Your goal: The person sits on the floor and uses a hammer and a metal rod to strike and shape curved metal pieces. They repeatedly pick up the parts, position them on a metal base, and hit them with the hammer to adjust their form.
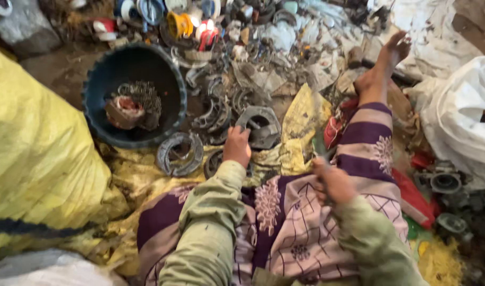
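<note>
Green sleeves and a patterned purple skirt filled the near view of a person seated among scrap.

Left hand (pixel 237 147) reached down, fingers curled onto a grey metal ring (pixel 216 161) just beyond the knee, near a grey square casting (pixel 262 126); whether it truly gripped was unclear. Right hand (pixel 333 182) was closed around a thin greenish tool (pixel 321 147), blurred. This looked like sorting parts, with the dark blue tub (pixel 134 95) far left already holding some; next would call for lifting the ring free. The far heap was an indistinct jumble.
</note>
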